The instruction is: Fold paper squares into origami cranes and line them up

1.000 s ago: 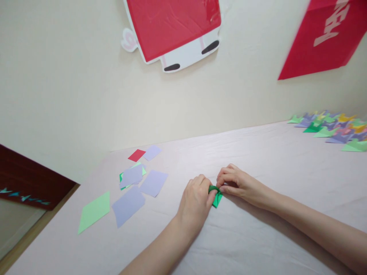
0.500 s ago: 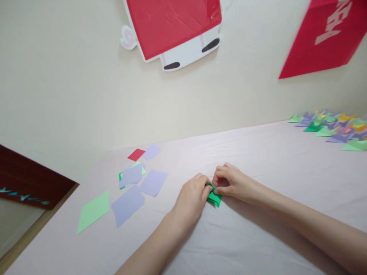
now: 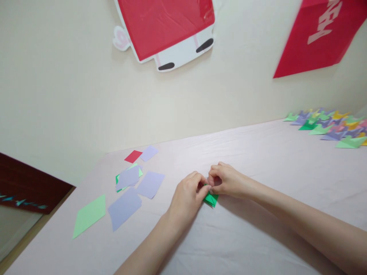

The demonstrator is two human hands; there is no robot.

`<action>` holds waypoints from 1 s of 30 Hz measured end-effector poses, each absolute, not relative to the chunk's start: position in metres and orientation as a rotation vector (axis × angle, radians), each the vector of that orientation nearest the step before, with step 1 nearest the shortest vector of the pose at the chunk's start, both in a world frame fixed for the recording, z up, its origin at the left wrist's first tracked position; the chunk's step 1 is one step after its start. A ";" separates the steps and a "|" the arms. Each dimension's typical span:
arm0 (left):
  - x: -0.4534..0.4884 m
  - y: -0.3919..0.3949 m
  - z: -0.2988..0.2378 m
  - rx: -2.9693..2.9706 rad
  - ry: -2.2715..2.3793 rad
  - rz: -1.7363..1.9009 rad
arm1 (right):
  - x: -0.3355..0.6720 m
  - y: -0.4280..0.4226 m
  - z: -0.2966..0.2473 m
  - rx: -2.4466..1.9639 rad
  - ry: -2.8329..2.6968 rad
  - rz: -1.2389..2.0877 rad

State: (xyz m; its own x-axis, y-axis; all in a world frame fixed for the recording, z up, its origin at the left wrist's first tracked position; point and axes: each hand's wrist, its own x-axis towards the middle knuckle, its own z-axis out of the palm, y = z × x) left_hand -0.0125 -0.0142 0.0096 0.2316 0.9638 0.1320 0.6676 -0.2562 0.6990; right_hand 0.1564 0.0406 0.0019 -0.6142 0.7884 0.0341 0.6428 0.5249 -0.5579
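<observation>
Between my two hands is a small folded piece of dark green paper [image 3: 211,200], just above or on the pale cloth surface [image 3: 229,236]. My left hand [image 3: 189,191] pinches its left upper side between thumb and fingers. From the right, my right hand [image 3: 226,180] pinches the paper's upper edge, its thumb close to the left thumb. The fingers hide the upper part of the paper. A crease shows on the part that sticks out toward me.
To the left lie a light green sheet [image 3: 90,215], several lavender sheets [image 3: 125,210], a small stack [image 3: 128,178] and a red sheet [image 3: 133,156]. Folded paper figures [image 3: 329,126] in several colours stand at the far right by the wall [image 3: 229,95]. Red decorations [image 3: 169,26] hang there.
The green paper's near part has gone from loosely layered to flatter, with a crease showing. Both hands keep pinching it. The whole view has shifted slightly.
</observation>
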 end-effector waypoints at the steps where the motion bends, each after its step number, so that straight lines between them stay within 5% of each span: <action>1: -0.011 -0.014 0.009 1.988 1.502 0.779 | 0.156 0.040 0.002 -1.204 -2.478 0.734; 10: -0.011 -0.017 0.009 1.819 1.393 0.908 | 0.158 0.040 0.003 -1.139 -2.409 0.835; 18: -0.008 -0.015 0.011 1.014 1.220 1.034 | 0.156 0.041 -0.001 -1.106 -1.859 1.126; 27: 0.008 -0.020 0.004 1.000 1.031 1.076 | 0.147 0.025 0.003 -0.996 -2.242 0.380; 30: 0.009 -0.020 -0.001 1.017 1.013 1.071 | 0.148 0.026 0.001 -0.932 -2.298 0.385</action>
